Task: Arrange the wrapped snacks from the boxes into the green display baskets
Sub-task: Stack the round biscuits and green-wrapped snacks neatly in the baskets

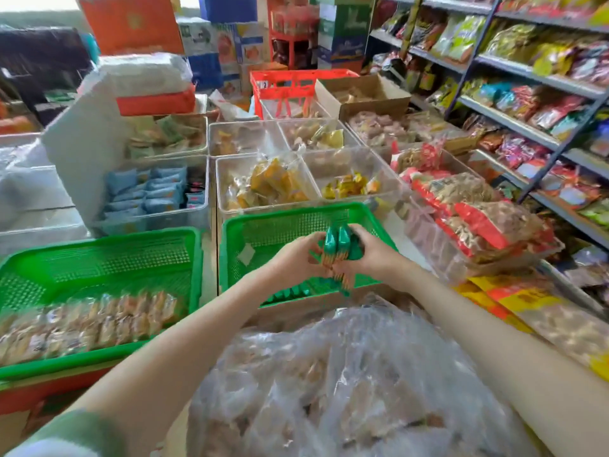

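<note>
A bunch of green-wrapped snacks [339, 250] is held between my left hand [295, 258] and my right hand [372, 252], both gripping it from the sides above the right green basket [283, 225]. A few more green-wrapped snacks [290, 291] lie at that basket's near edge. The left green basket [99, 258] holds a row of clear-wrapped biscuits [82, 324] along its front.
A big clear plastic bag of snacks [346, 374] lies just below my arms. Clear bins of sweets [263, 183] stand behind the baskets. Red-labelled packs [478, 222] are stacked to the right, beside a shelf of goods [543, 77]. Cartons stand at the back.
</note>
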Demonstrator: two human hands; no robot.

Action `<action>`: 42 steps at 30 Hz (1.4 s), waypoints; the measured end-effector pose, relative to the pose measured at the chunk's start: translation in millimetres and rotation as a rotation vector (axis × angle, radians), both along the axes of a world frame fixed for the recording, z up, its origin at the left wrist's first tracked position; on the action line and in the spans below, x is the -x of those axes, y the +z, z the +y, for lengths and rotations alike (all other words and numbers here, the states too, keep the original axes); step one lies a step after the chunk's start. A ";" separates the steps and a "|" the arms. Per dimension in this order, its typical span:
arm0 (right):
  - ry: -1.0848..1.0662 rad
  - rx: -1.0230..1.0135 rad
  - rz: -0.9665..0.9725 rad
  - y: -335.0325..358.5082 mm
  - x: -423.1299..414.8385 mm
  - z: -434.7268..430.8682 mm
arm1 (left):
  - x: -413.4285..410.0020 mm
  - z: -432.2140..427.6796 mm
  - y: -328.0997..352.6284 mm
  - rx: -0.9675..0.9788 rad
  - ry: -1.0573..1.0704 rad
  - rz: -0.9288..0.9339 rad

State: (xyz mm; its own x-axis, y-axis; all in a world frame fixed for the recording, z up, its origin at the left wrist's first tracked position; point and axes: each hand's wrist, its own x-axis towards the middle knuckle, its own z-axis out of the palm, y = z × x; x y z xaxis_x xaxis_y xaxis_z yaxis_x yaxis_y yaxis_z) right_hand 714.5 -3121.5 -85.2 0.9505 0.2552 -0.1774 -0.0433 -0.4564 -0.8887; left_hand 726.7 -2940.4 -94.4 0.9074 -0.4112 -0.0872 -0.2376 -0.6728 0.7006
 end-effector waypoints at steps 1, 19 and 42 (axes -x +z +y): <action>0.022 0.018 -0.013 -3.4 -12.4 -5.5 | -12.8 -7.5 -6.3 0.042 0.012 0.054; 0.587 0.462 0.251 -165.9 -135.0 -18.5 | -103.0 -27.5 -131.6 -0.537 -0.073 0.217; 0.868 0.508 0.353 -190.0 -165.8 -37.4 | -129.8 11.5 -153.7 -0.272 -0.075 0.418</action>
State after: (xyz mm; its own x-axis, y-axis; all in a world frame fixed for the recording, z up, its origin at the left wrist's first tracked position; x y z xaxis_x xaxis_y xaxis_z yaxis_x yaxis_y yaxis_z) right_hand 880.3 -3158.8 -275.2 0.3521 0.6393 -0.6836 0.2567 -0.7684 -0.5862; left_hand 856.6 -2928.9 -248.1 0.7408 -0.3856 -0.5500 -0.0287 -0.8363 0.5476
